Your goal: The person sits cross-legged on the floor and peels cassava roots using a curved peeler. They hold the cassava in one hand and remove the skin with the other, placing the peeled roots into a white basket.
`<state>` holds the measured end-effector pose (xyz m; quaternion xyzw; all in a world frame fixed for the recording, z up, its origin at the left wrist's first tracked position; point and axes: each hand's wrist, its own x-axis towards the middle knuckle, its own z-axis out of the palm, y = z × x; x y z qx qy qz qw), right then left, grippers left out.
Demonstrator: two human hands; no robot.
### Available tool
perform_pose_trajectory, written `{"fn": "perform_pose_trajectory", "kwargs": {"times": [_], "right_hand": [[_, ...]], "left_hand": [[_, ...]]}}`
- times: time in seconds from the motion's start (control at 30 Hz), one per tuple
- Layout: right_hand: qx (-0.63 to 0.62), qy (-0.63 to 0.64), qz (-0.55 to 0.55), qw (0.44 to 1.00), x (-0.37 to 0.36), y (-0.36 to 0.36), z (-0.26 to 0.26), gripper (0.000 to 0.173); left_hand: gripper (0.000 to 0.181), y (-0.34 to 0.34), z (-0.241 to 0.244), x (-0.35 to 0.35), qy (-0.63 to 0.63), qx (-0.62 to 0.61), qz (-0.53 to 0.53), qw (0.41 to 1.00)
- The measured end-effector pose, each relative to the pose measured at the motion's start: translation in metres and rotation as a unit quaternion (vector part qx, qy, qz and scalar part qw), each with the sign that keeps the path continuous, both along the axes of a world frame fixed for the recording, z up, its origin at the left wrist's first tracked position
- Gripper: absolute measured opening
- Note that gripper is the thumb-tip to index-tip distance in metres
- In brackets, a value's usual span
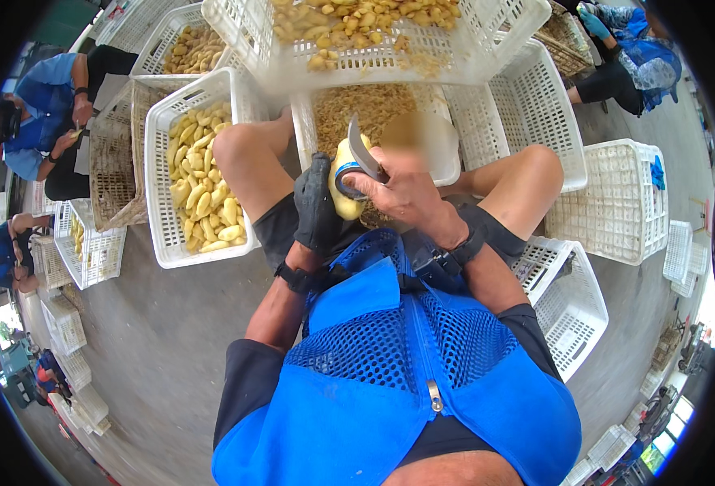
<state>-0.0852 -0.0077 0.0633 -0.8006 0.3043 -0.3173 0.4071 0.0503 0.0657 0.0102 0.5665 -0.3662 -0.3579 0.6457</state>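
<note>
My left hand [317, 203], in a black glove, grips a peeled, pale yellow tuber [349, 208] between my knees. My bare right hand [411, 197] holds a knife with a curved blade [363, 154], which lies across the tuber's upper part. By my right thumb is a dark ring-shaped piece [340, 182] with a blue edge, touching the tuber. Beneath my hands sits a white plastic crate [302, 130] with brown peel shavings [357, 109] in it. A blurred patch hides part of that crate and the far side of my right hand.
Ahead, a raised white crate [260, 45] contains yellow-brown tubers. A white crate of peeled tubers [157, 225] stands left of my knee. More white crates [606, 203] stand at right. Seated people [47, 115] work at left; another person [637, 73] is at far right.
</note>
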Motion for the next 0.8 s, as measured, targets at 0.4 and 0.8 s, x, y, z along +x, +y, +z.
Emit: {"fn": "perform_pose_trajectory", "kwargs": {"times": [0.4, 0.8], "right_hand": [[0.143, -0.145, -0.034, 0.978, -0.021, -0.018, 0.016, 0.014], [0.045, -0.144, -0.095, 0.984, -0.023, -0.03, 0.012, 0.014]], "left_hand": [[0.02, 0.001, 0.003, 0.007, 0.058, -0.004, -0.056, 0.997], [0.011, 0.003, 0.015, 0.009, 0.063, 0.012, -0.011, 0.998]]}}
